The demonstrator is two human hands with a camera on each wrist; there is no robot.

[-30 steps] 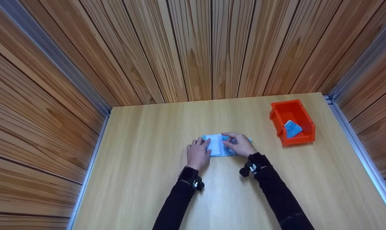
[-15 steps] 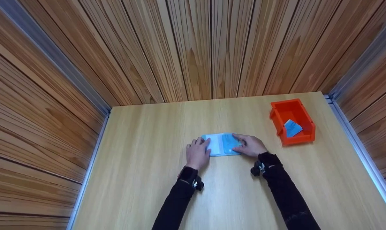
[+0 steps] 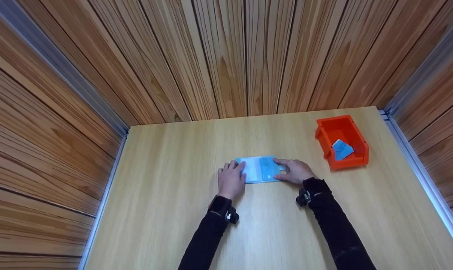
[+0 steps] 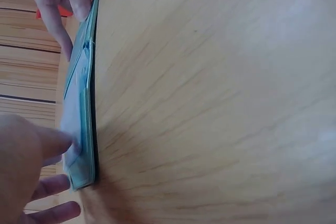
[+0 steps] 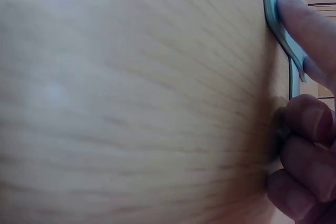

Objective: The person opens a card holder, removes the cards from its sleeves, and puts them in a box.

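A flat light-blue holder (image 3: 253, 170), shaped like an opened wallet, lies on the wooden table, with a pale left part and a stronger blue right part. My left hand (image 3: 231, 180) rests on its left end; in the left wrist view the thumb (image 4: 58, 141) presses the pale surface while other fingers spread past the edge. At the right end, my right hand (image 3: 295, 171) has its index finger by the far corner and thumb by the near corner. The right wrist view shows the holder's teal edge (image 5: 281, 35) in layers there, the upper one raised, a finger on it and other fingers curled below.
A red-orange open-front bin (image 3: 348, 163) stands at the right rear of the table (image 3: 166, 210), with a blue folded piece (image 3: 342, 149) inside. Wood-panelled walls (image 3: 226, 60) rise at the back and both sides.
My right hand has moved right, from over the holder's right part to its right end, uncovering the blue part. In the last half second that end has changed shape. My left hand has stayed put.
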